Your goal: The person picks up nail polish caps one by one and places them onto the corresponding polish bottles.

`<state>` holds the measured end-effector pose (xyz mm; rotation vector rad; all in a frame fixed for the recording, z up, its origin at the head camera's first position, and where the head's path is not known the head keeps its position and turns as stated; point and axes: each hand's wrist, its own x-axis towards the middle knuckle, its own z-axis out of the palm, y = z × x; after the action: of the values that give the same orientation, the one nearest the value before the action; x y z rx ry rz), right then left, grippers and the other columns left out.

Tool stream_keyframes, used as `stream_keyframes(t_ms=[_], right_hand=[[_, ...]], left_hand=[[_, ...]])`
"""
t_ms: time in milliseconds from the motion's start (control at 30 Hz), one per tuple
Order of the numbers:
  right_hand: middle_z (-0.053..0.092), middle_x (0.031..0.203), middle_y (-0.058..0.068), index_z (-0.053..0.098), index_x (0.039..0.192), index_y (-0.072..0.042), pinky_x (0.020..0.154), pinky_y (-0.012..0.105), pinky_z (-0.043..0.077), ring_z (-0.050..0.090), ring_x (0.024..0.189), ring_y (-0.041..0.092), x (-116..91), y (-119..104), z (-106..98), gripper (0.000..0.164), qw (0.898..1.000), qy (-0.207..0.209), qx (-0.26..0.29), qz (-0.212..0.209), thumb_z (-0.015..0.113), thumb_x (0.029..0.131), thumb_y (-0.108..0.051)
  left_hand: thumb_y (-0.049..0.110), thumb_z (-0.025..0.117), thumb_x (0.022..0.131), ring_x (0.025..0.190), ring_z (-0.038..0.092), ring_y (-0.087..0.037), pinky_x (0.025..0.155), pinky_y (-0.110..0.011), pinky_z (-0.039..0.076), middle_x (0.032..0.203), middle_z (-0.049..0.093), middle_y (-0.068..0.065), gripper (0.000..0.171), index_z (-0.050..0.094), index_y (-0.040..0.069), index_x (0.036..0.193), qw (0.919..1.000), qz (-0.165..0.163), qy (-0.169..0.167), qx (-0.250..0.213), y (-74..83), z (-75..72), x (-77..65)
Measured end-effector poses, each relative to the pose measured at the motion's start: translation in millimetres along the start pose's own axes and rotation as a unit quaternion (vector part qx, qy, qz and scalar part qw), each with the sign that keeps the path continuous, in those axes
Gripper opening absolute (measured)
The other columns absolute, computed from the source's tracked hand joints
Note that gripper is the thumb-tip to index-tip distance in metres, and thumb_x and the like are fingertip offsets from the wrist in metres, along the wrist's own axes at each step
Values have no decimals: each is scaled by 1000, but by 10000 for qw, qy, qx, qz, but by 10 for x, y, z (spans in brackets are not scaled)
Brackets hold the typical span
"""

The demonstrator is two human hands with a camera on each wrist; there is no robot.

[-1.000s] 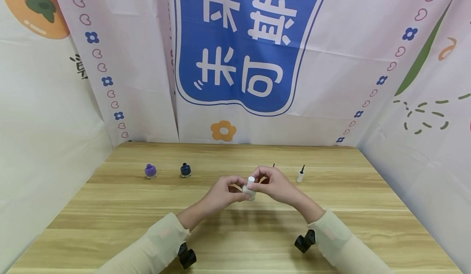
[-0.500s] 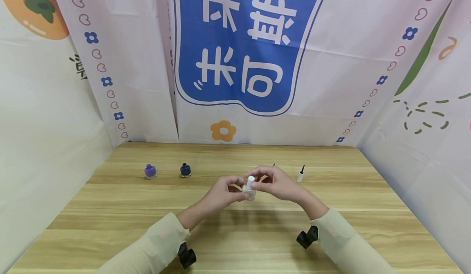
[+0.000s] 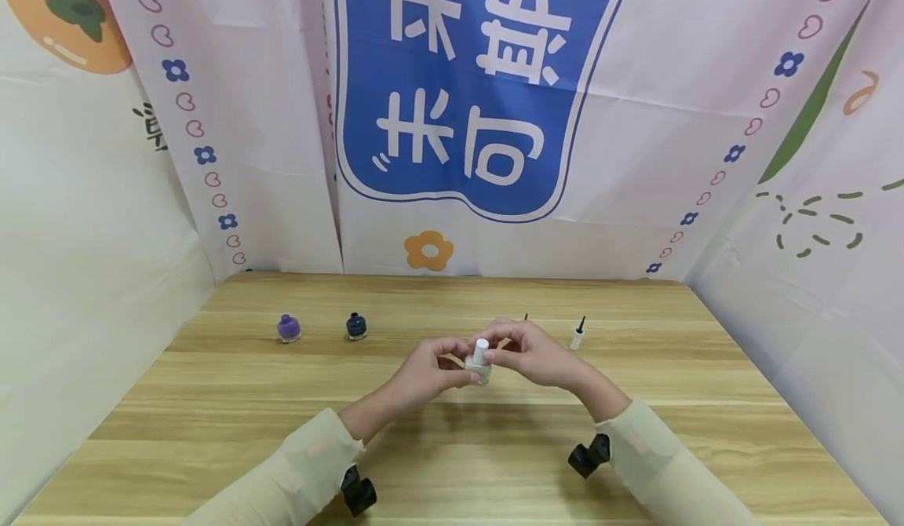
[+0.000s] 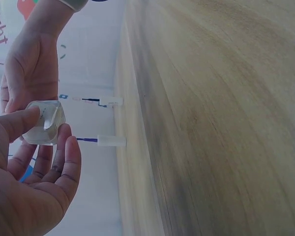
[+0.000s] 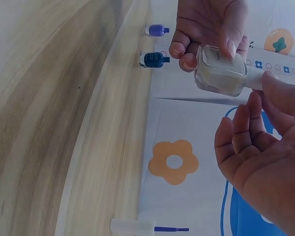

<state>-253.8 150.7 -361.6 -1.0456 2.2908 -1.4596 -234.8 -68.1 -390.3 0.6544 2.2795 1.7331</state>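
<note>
Above the middle of the table, my left hand (image 3: 424, 373) grips a clear glass nail polish bottle (image 3: 478, 372) with pale contents, thumb on one face and fingers on the other. The bottle is roughly upright in the head view. My right hand (image 3: 533, 357) pinches its white cap (image 3: 482, 349) between thumb and index finger. In the right wrist view the cap (image 5: 255, 78) sits on the bottle's neck, and the other right fingers (image 5: 241, 132) are spread loosely below. The left thumb (image 4: 27, 123) covers part of the glass in the left wrist view.
At the back left stand an uncapped purple polish bottle (image 3: 288, 330) and an uncapped dark blue one (image 3: 356, 326). Behind the right hand, a white brush cap (image 3: 576, 338) stands brush up; a second brush cap (image 4: 111, 140) is mostly hidden in the head view. Printed cloth (image 3: 671, 157) encloses the table.
The right hand's thumb and fingers have shifted slightly at the cap, and its wrist has moved a little to the right. The left hand and bottle stay in place.
</note>
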Motion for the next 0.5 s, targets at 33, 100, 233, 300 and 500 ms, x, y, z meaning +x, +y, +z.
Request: stream_keyframes(t_ms=[33,100,233,300,500], right_hand=[[63,107,4,69,115,-9,74,34,51,55,93,24,4,7,3,20,10000,35,-31,0,60,97,-13],[63,105,4,69,113,-8,73,33,51,55,91,24,8,17,9,18,9999,101,-82,-12,61,97,-13],[62,100,6,68,109,-5,72,31,50,55,89,24,13,28,24,15,9996,250,-147,20,62,96,-12],[61,98,6,68,107,-5,71,30,50,55,88,24,12,23,32,14,9993,326,-164,86,62,96,-13],[59,95,6,67,101,-8,69,31,49,54,86,24,19,25,67,11,9982,502,-203,246,66,95,-18]], left_hand=[[10,74,87,87,65,-21,75,-34,56,105,64,-7,25,65,1,108,10000,-13,5,-6,2,0,-1],[11,74,86,87,65,-21,76,-36,56,105,64,-7,26,65,1,109,10000,-48,15,-33,5,0,-3],[10,75,86,87,65,-21,76,-36,56,104,64,-7,27,65,1,109,9999,-83,49,-81,11,-1,-5],[10,75,86,86,65,-21,75,-35,56,104,64,-7,27,65,1,109,9999,-63,56,-95,11,-3,-4],[10,75,86,86,65,-21,74,-34,56,103,65,-7,28,65,0,110,9999,-7,38,-159,-6,-1,2]])
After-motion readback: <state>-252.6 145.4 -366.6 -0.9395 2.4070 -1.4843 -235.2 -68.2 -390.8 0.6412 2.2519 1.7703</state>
